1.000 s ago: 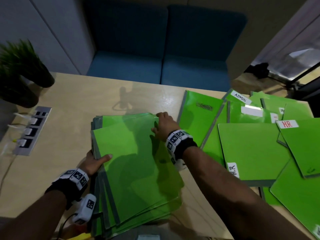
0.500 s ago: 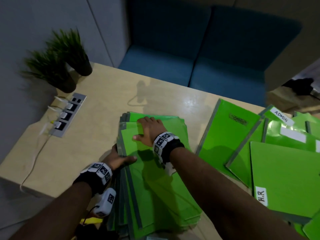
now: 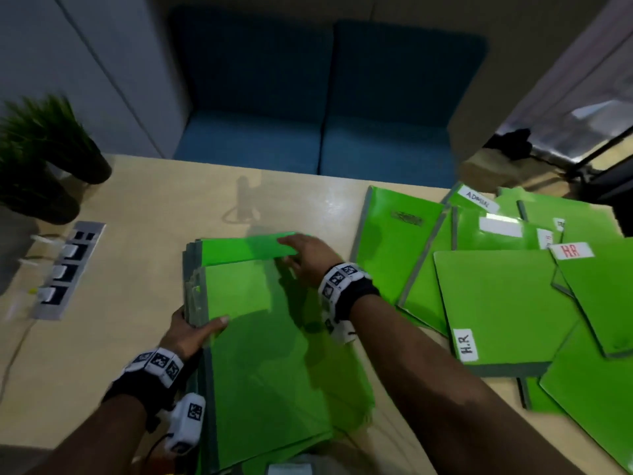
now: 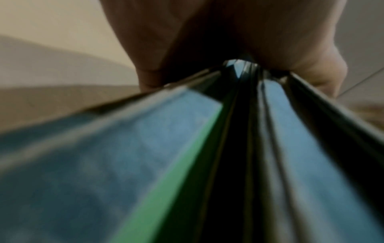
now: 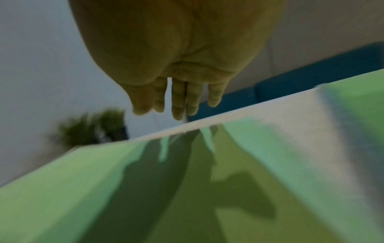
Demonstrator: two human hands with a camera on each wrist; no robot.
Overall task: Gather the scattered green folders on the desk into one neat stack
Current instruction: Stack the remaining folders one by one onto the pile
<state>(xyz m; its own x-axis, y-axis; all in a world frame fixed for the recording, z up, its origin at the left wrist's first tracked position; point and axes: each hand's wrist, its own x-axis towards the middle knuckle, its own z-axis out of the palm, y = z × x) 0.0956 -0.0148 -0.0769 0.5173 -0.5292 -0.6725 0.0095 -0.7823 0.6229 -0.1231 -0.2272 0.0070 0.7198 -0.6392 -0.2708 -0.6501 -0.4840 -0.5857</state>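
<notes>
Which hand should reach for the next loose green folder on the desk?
Right. The right hand is open and lies flat over the stack of green folders, nearest the scattered green folders. The left hand grips the stack's spine edge, steadying it.

White labels [image 3: 571, 251] on green folders [image 3: 503, 303] read "HR", "H.R" – "ADMIN".

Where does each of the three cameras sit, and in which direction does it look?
Head: on the head, looking down at the desk; both forearms show.
Left wrist: along the left hand, gripping the spine edge of the stack.
Right wrist: along the right hand, fingers straight above the top folder.
Shared: the stack appears in all views; the plant in head and right wrist.
</notes>
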